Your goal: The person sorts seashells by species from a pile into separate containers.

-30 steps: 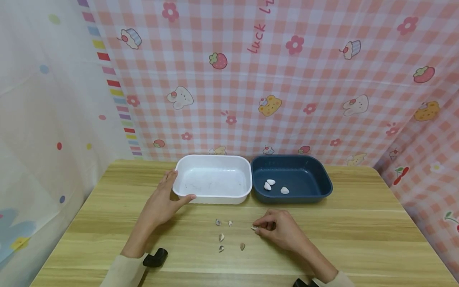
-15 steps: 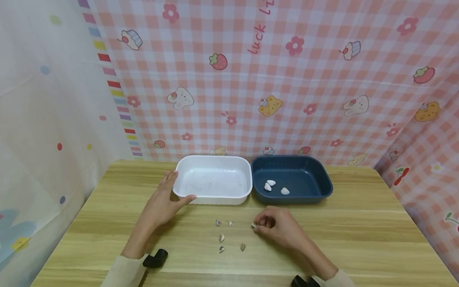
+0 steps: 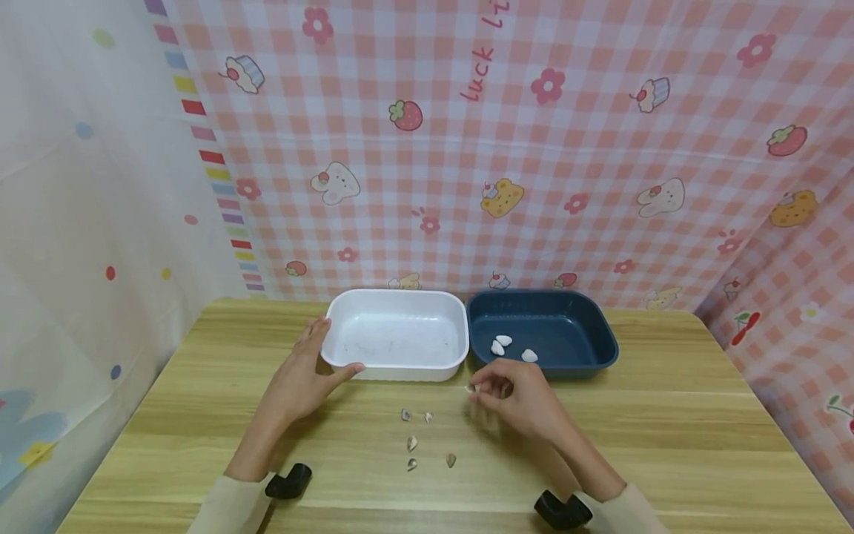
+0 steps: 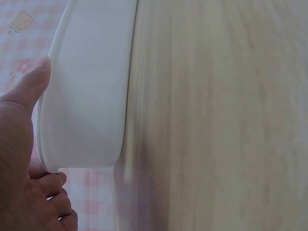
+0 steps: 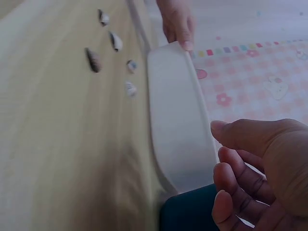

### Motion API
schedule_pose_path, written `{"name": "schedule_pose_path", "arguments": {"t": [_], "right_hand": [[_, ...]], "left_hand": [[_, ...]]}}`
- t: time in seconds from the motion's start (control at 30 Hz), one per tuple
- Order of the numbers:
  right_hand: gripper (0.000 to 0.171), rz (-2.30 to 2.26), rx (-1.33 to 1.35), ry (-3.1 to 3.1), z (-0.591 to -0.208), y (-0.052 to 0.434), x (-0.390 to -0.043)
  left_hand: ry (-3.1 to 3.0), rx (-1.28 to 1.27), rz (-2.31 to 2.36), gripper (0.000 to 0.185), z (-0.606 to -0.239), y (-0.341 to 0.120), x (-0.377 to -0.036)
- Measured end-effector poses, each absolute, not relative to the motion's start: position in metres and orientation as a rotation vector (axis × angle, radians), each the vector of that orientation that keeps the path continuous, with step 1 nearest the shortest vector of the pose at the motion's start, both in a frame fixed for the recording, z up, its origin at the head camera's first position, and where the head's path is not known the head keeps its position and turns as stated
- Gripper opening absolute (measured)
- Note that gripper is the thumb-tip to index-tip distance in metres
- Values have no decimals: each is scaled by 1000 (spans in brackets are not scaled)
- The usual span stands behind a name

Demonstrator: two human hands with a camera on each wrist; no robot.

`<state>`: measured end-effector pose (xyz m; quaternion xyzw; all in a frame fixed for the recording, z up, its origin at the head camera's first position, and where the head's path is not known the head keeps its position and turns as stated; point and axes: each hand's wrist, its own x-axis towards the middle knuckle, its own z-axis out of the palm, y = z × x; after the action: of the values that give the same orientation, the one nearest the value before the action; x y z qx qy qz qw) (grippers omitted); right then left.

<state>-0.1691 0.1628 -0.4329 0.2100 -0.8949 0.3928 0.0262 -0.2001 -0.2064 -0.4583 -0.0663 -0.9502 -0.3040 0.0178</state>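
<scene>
Left hand: the left hand (image 3: 303, 378) rests at the white tub's (image 3: 398, 368) 8 o'clock corner, thumb along the near wall and fingers up the side, seemingly to steady it; the fingers lie fairly straight and grip nothing else.
Loose shells: five small shells (image 3: 412, 443) lie on the table (image 3: 667, 445) at 6 o'clock from the white tub, apart from each other.
Right hand: the right hand (image 3: 517, 400) pinches one small shell (image 3: 470, 388) in curled fingertips, raised just off the table near the tubs' shared edge.
Blue tub: the blue tub (image 3: 587, 356) touches the white tub at 3 o'clock and holds three white shells (image 3: 503, 343).
In the way: only the tubs' near walls stand between the pinched shell and either tub.
</scene>
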Motion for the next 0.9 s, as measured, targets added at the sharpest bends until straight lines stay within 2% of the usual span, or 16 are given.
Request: {"name": "schedule_pose_path", "arguments": {"t": [0.5,0.9], "right_hand": [[10,1310,505,-2711,-417,151,-195],[11,1274,561,-2685,-413,146,-219]], "left_hand": [[-2949,-215,-946,115,-456,-206,-200],[-2956,-203,-939,117,-458,-206,-201]]}}
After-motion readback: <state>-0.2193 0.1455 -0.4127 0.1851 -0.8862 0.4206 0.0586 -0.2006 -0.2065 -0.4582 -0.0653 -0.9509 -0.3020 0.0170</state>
